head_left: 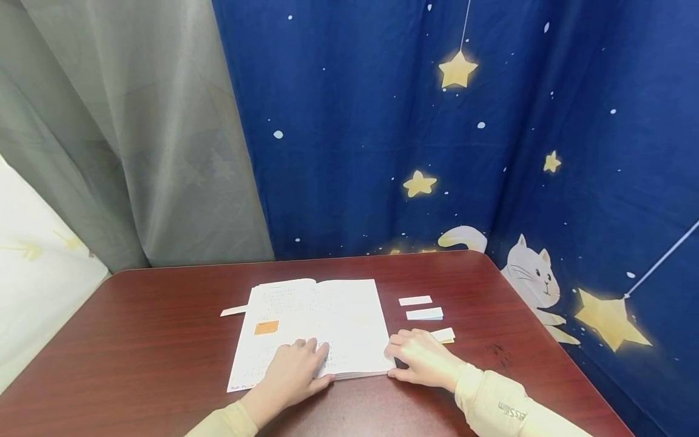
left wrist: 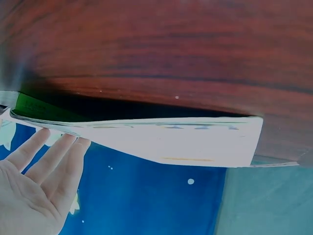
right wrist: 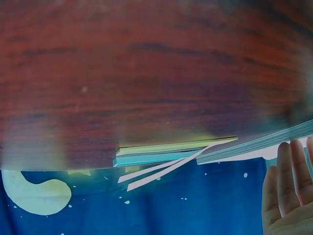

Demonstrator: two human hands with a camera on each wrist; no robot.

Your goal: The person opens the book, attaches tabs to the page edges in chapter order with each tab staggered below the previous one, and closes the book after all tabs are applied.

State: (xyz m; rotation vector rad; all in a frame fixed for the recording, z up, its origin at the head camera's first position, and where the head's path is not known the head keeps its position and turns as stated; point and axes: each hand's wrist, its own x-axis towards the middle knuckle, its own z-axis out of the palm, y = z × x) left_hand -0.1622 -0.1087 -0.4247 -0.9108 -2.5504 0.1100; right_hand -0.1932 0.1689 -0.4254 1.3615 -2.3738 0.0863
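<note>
An open book (head_left: 314, 325) is lying near the tabletop's (head_left: 164, 340) front edge; the left hand (head_left: 295, 367) is pressing flat, fingers spread, holding pages down; the right hand (head_left: 420, 358) is resting loosely at its right edge, steadying it; sticky-note pads (head_left: 425, 314) are sitting alongside.

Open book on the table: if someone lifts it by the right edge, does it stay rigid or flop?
Likely flops: the open book looks thin and soft-covered, and its pages already bow in the left wrist view. Probably light for its size. It may slide easily on the glossy table, which is perhaps why both hands rest on it.
</note>
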